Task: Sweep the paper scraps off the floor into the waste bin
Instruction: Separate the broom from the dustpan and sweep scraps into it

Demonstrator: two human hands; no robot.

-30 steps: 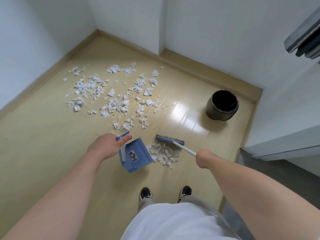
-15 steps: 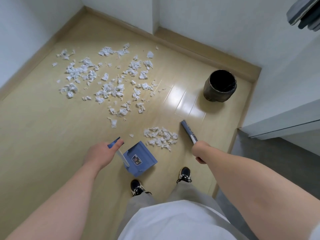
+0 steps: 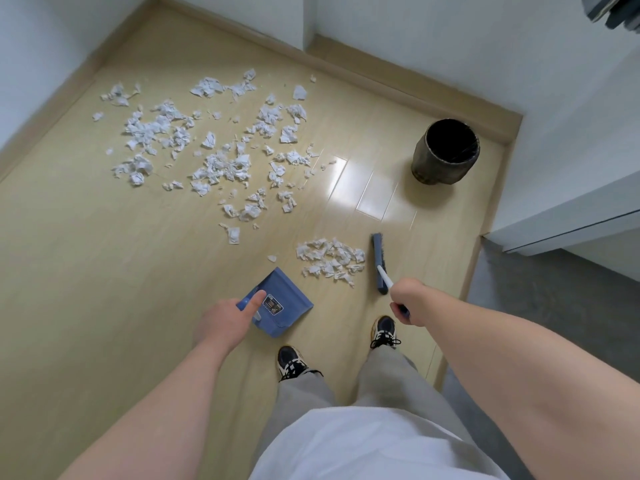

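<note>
White paper scraps lie scattered over the far left of the wooden floor. A small gathered pile of scraps sits in front of my feet. My left hand grips the handle of a blue dustpan, which stands on the floor left of the pile. My right hand holds the white handle of a broom whose blue head rests on the floor just right of the pile. The dark round waste bin stands upright at the far right, near the wall.
White walls with wooden skirting close off the far side and the left. A white cabinet edge juts in at the right, above a grey floor strip. My two shoes stand just behind the dustpan.
The broom head has swung from the far side of the small pile to its right side. The dustpan has shifted away from the pile, a little to the left and nearer my feet.
</note>
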